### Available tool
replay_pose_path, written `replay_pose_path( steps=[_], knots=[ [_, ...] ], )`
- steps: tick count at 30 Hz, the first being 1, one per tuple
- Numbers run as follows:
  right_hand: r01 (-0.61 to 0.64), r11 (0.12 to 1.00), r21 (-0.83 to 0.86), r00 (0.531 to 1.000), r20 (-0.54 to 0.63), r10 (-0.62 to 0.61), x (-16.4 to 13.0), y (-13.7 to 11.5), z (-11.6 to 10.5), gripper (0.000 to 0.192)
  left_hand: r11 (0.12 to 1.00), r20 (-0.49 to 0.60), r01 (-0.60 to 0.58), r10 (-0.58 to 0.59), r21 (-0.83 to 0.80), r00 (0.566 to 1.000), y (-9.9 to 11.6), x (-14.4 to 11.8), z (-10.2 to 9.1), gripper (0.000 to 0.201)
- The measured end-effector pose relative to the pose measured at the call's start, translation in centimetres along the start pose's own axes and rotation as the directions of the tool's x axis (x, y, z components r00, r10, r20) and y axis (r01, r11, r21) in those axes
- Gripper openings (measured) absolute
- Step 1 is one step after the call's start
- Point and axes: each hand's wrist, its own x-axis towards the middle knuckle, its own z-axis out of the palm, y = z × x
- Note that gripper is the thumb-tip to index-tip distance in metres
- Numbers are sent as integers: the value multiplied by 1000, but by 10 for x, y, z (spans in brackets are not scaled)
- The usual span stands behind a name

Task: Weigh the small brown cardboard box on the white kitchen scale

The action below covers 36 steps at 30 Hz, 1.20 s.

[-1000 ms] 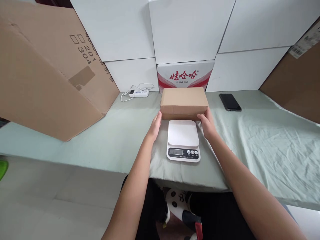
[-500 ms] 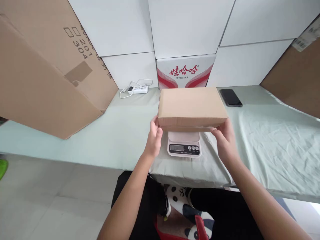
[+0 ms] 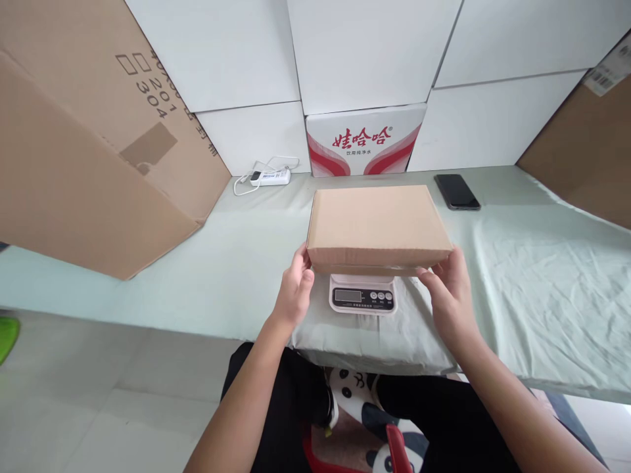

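In the head view, the cloth-covered surface (image 3: 246, 276) is bounded at the back by white panels (image 3: 355, 56), with a red-lettered carton (image 3: 365, 164) set at the foot of the middle one. The left end is taken up by a large carton (image 3: 73, 144) marked 201 and 304, and the back right by a brown carton (image 3: 591, 151) bearing a paper label. A small white device (image 3: 270, 177) and its cable are seen near the back, left of the lettered carton; a black phone (image 3: 457, 192) is laid flat on the other side of it.

A small brown box (image 3: 379, 220) is held over the kitchen scale (image 3: 362, 299), whose plate is mostly hidden by it; only the plate's front edge and the panel with display and round buttons are shown. Whether the plate is touched by the box cannot be told.

Both hands are partly open around the box. Its left side is held by the fingers of the left hand (image 3: 294, 292), the thumb being spread apart in front. Its right front corner is gripped by the right hand (image 3: 451, 289), with the thumb placed at the lower front edge and the fingers, partly hidden, along the side
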Motion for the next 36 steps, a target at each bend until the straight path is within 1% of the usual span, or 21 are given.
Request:
replay_pose_path(
  steps=[4,11,18,26,29,34,36],
  knots=[
    [-15,1000,0,1000,-12,15,-1,3,-1,43,1000,-30,1,0,18,1000,0,-1,0,82],
    [-23,1000,2,1000,-14,23,0,1,0,48,999,-86,-5,8,34,996,2,-1,3,80],
    [-34,999,18,999,-40,34,0,0,1,47,1000,-108,-16,19,26,994,5,0,7,81],
    [-31,999,-10,999,-12,30,2,2,-2,48,999,-129,-10,13,30,992,4,0,7,78],
    [-39,999,6,999,-8,39,1,-2,-1,49,999,-132,-13,18,34,991,4,0,7,76],
    [-109,994,-8,994,-16,109,0,-14,1,51,999,-147,-36,42,40,988,0,0,7,77],
    [-118,993,-8,993,-17,117,0,-16,1,53,998,-152,-42,47,37,987,-2,1,7,76]
  ],
)
